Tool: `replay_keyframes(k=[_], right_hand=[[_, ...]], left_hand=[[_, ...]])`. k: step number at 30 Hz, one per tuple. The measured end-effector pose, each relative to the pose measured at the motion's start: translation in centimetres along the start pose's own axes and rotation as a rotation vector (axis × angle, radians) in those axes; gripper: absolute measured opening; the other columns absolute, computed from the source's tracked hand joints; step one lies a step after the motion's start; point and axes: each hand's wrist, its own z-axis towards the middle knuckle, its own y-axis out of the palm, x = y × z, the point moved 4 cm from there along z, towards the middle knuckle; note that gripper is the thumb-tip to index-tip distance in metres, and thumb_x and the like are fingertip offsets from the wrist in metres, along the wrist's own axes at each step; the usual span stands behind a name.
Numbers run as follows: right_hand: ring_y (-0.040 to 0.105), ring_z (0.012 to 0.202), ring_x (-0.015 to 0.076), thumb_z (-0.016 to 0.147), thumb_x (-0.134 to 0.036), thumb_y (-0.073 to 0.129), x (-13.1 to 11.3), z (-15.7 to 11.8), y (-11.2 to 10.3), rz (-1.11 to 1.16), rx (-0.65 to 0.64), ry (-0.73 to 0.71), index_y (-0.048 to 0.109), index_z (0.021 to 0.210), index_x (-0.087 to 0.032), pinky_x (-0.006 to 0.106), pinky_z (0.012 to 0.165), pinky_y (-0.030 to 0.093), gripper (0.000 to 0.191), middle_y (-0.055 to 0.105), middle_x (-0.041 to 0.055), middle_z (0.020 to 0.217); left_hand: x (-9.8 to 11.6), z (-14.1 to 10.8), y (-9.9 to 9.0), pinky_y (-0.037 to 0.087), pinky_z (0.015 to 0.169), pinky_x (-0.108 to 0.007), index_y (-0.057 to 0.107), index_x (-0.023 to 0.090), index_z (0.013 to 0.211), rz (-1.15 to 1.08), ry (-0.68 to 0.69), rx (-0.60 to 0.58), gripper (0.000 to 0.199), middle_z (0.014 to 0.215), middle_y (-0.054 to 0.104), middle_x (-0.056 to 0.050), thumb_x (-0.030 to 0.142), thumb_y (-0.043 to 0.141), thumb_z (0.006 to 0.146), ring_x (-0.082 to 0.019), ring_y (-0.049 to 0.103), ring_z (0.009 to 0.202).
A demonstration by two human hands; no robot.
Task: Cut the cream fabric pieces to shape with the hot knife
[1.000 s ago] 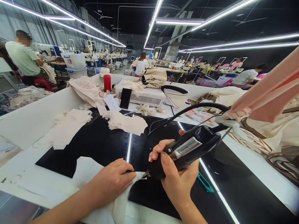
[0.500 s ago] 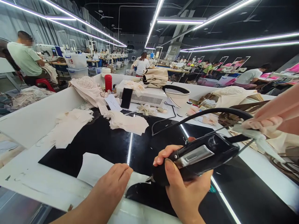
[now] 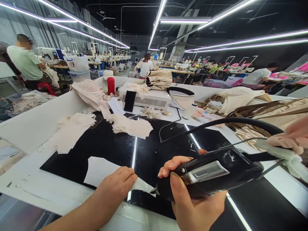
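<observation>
Just in front of the person, the right hand (image 3: 196, 208) is closed around a black power tool (image 3: 237, 175), thumb along the near side and fingers wrapped over the far side. To the left of this grip, the tool's metal tip (image 3: 154, 191) is at the end of a pale sheet (image 3: 98, 169); whether they touch is unclear. The sheet runs leftward from the tip, passing beneath the left hand (image 3: 117, 185), which presses on it with fingers close together; I cannot tell whether they pinch it. Under the sheet and the tool lies a glossy black board (image 3: 113, 146). To the right of the grip, pink cloth (image 3: 295, 136) is knotted near the tool's back end, and a thick black cable (image 3: 231, 121) arches above it. Beyond the grip and to its left, 2 stacks of cut cloth (image 3: 131, 126) lie on the board, with 1 phone (image 3: 130, 101) and 1 red bottle (image 3: 111, 86) farther off.
</observation>
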Motion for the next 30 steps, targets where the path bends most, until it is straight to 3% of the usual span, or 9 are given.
replay_keyframes(k=[8, 14, 18, 22, 25, 27, 30], right_hand=[[0.065, 0.064, 0.0157, 0.085, -0.011, 0.075, -0.4, 0.0, 0.2, 0.01, 0.005, -0.021, 0.053, 0.133, -0.034, 0.03, 0.055, 0.059, 0.058, 0.068, -0.0024, 0.083], [0.066, 0.065, 0.0158, 0.084, -0.007, 0.073, -0.5, -0.3, 0.3, 0.013, 0.003, -0.014, 0.053, 0.132, -0.033, 0.032, 0.058, 0.061, 0.058, 0.068, -0.0018, 0.084], [0.065, 0.063, 0.0156, 0.083, -0.005, 0.072, -0.6, -0.4, 0.5, 0.008, 0.003, -0.039, 0.051, 0.133, -0.033, 0.031, 0.056, 0.06, 0.06, 0.068, -0.002, 0.084], [0.066, 0.064, 0.0151, 0.084, -0.003, 0.069, -0.7, -0.6, 0.6, 0.01, -0.022, -0.053, 0.051, 0.135, -0.032, 0.031, 0.059, 0.06, 0.061, 0.069, -0.0021, 0.085], [0.066, 0.066, 0.015, 0.085, -0.002, 0.07, -0.7, -0.9, 0.7, 0.024, -0.037, -0.044, 0.051, 0.136, -0.033, 0.031, 0.061, 0.061, 0.062, 0.069, -0.0014, 0.087], [0.067, 0.067, 0.0151, 0.085, -0.002, 0.071, -0.8, -0.9, 0.7, 0.025, -0.036, -0.049, 0.052, 0.136, -0.033, 0.03, 0.06, 0.061, 0.062, 0.069, -0.0011, 0.087], [0.067, 0.067, 0.0153, 0.085, -0.002, 0.071, -0.8, -0.9, 0.8, 0.029, -0.031, -0.043, 0.053, 0.135, -0.033, 0.03, 0.06, 0.061, 0.061, 0.069, -0.0015, 0.087]], left_hand=[[-0.1, -0.1, -0.4, 0.063, 0.083, -0.028, 0.059, 0.018, 0.111, 0.011, 0.027, 0.015, 0.035, 0.116, 0.068, -0.007, -0.007, 0.048, 0.089, -0.02, 0.069, 0.104], [0.1, -0.2, -0.4, 0.061, 0.082, -0.028, 0.058, 0.013, 0.116, 0.19, 0.133, 0.027, 0.037, 0.106, 0.071, -0.008, -0.009, 0.042, 0.09, -0.02, 0.072, 0.095], [0.3, -0.5, 0.2, 0.059, 0.088, -0.029, 0.057, 0.008, 0.123, 0.339, 0.201, 0.107, 0.042, 0.108, 0.074, -0.01, -0.01, 0.037, 0.091, -0.02, 0.072, 0.096], [1.1, -0.7, 0.2, 0.058, 0.092, -0.03, 0.06, 0.011, 0.122, 0.397, 0.184, 0.194, 0.035, 0.109, 0.075, -0.009, -0.002, 0.041, 0.096, -0.02, 0.072, 0.099], [1.7, -0.9, 0.3, 0.06, 0.089, -0.035, 0.06, 0.015, 0.126, 0.399, 0.164, 0.18, 0.028, 0.115, 0.075, -0.011, 0.01, 0.049, 0.101, -0.024, 0.073, 0.103], [1.9, -1.2, 0.7, 0.061, 0.088, -0.04, 0.059, 0.019, 0.13, 0.399, 0.137, 0.169, 0.028, 0.12, 0.073, -0.014, 0.028, 0.057, 0.103, -0.028, 0.073, 0.107], [2.1, -1.5, 1.3, 0.06, 0.091, -0.044, 0.058, 0.025, 0.133, 0.386, 0.101, 0.127, 0.055, 0.127, 0.071, -0.017, 0.059, 0.071, 0.092, -0.032, 0.071, 0.115]])
